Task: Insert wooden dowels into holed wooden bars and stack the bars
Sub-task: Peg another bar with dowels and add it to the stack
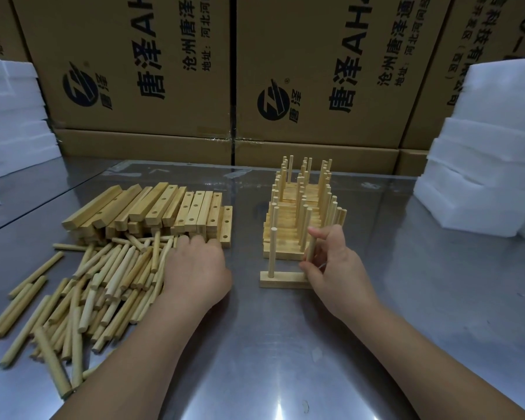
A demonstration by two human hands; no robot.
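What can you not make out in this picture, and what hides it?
Head view: the right hand covers the right end of the near bar, hiding whether its dowel is seated.
Head view: the back of the left hand hides its fingertips in the loose dowels.
Head view: the left edge cuts more dowels.

The work surface is a steel table (285,344) with a reflective top. A loose pile of dowels (103,283) lies on its left half, with a stack of holed bars (164,210) just behind it. Right of centre sits a stack of assembled bars (297,219). Just in front lies a single bar (282,280) carrying an upright dowel (272,253) at its left end and a second dowel (311,250) at its right end. White foam blocks (482,177) stand along the right edge, and more foam blocks (12,116) along the left.
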